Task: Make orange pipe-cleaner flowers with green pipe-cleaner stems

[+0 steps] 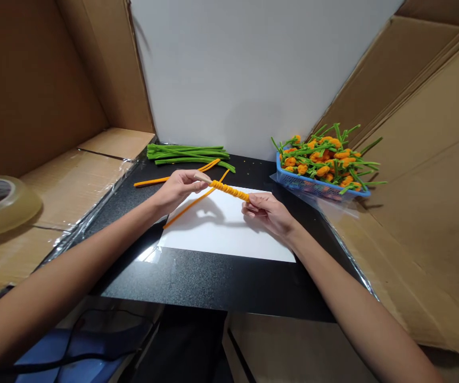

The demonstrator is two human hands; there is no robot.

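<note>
A coiled orange pipe cleaner (pixel 230 190) is stretched between my two hands above a white sheet of paper (pixel 229 231). My left hand (pixel 182 186) pinches its left end, fingers closed. At the right end, my right hand (pixel 267 210) is closed around the coil. One straight orange pipe cleaner (pixel 191 205) slants from the sheet's left edge up behind the coil. More orange stems (pixel 149 182) lie behind my left hand, partly hidden by it. Green pipe cleaners (pixel 189 154) are bundled at the back of the black table.
A blue basket (pixel 317 186) heaped with orange and green pipe-cleaner pieces stands at the back right. A large roll of clear tape (pixel 25 207) lies on cardboard at the left. Cardboard walls (pixel 433 175) flank the black table (pixel 197 282), and a white wall is behind.
</note>
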